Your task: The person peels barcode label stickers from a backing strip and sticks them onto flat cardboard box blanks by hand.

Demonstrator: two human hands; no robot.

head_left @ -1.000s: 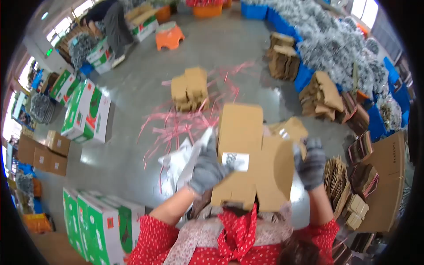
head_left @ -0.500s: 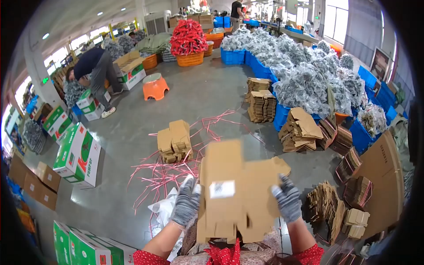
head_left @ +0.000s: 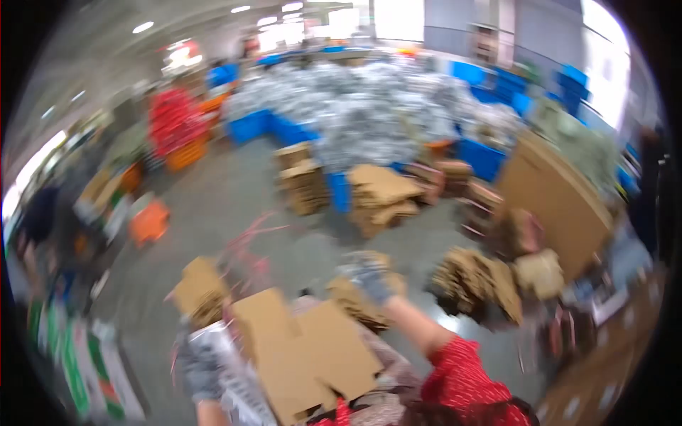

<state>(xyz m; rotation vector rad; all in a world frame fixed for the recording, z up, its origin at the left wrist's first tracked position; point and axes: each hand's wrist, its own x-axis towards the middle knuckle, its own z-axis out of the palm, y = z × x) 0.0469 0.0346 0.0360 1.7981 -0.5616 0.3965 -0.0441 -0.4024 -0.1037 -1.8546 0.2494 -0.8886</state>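
Note:
A flat, cut cardboard sheet lies across my lap, tilted, its labelled face not showing. My left hand is at its left side, beside a white printed plastic sheet; motion smears the fingers. My right hand reaches forward beyond the sheet, over a small stack of flat cardboard; its fingers are blurred and I cannot tell whether they grip it. Another cardboard stack stands on the floor ahead of my left hand.
Pink straps lie on the floor. Cardboard stacks stand before blue bins heaped with wrapped grey items. At the right are a leaning large carton and more bundles. A bent person and an orange stool are left.
The view has swung to the right. My right hand has left the sheet's right edge and moved forward to the small stack. The sheet now lies turned on my lap, without its label showing.

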